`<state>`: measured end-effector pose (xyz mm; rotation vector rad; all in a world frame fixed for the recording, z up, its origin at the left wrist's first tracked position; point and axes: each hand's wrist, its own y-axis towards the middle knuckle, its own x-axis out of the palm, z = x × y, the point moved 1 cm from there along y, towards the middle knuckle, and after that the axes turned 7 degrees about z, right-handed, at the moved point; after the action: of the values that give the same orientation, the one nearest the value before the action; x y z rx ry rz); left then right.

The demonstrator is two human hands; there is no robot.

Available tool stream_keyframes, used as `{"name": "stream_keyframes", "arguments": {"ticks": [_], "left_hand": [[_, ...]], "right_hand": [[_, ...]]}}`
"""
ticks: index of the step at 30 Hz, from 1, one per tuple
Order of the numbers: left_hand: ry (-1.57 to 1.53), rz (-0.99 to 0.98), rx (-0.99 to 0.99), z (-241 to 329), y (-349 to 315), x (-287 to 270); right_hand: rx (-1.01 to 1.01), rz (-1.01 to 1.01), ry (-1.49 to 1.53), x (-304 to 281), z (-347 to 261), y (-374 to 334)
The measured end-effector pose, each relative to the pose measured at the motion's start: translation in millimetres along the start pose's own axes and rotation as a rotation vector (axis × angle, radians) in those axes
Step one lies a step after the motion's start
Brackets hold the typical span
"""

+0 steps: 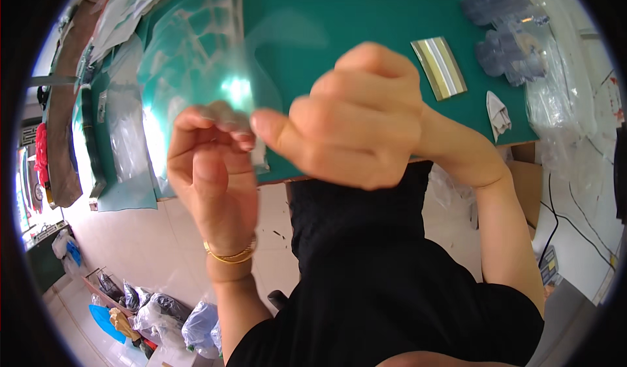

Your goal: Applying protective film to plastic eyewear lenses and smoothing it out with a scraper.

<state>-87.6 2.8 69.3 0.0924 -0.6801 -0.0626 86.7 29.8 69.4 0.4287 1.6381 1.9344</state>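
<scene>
My left hand (212,164) is raised at the table's near edge, palm up, with its fingers curled in and a bracelet at the wrist. Beside it is my right hand (359,118), back upward, its fingers folded and one digit reaching to the left fingertips. A blurred greyish patch (225,115) shows at the left fingertips; what it is cannot be made out. Beyond the left hand lies a stack of clear plastic sheets (189,53), shiny and partly covered by the fingers. Motion smears both hands, and the right fingertips are hidden.
On the green tabletop (366,14) lie a yellow-and-silver striped piece (439,68) and a crumpled white cloth (498,115). Bundles of clear bluish plastic (509,53) line the right side. White papers (130,14) sit at far left. Bagged items (163,308) stand on the floor.
</scene>
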Motion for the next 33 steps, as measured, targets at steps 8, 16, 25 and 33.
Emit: {"name": "stream_keyframes", "arguments": {"ticks": [8,16,25,33], "left_hand": [[0.058,0.109,-0.164,-49.3,-47.5,15.2],[0.172,-0.045,-0.393,-71.7,-74.4,-3.2],[0.280,-0.022,-0.420,-74.9,-69.0,-13.7],[0.408,0.000,-0.367,-74.9,-65.7,-18.3]], "right_hand": [[0.864,-0.370,0.363,-129.0,-16.7,-43.2],[2.001,-0.002,0.734,-174.4,-40.6,-71.7],[2.053,-0.140,0.606,-170.3,-25.2,-80.8],[2.044,-0.189,0.515,-167.8,-16.5,-78.7]]}}
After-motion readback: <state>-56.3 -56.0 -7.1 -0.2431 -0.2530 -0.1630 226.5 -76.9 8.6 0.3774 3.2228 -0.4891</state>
